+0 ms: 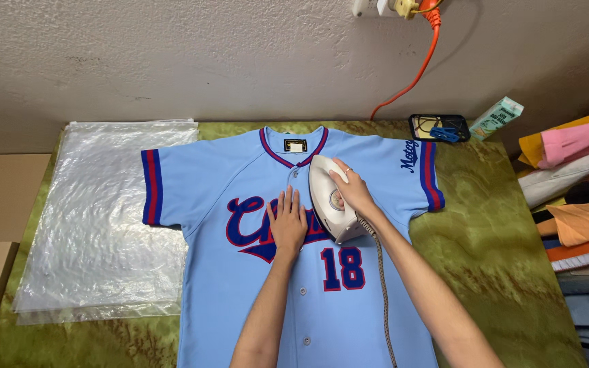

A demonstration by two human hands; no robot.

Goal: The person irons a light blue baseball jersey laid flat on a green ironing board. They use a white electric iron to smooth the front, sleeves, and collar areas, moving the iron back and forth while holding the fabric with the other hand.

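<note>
Light-blue jersey (253, 272) lies flat on my tabletop (485, 259). My right hand (352, 187) has its fingers clamped on the white iron (328, 201), long axis pointing toward the collar; left hand (286, 221), fingers spread flat, presses cloth just beside it.

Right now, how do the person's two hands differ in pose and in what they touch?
The left hand lies flat, fingers spread, palm down on the jersey; the right hand is curled around the handle of the white iron. The left hand touches cloth directly; the right hand touches only the iron, which rests on the jersey. Both are over the jersey's chest, side by side.
</note>
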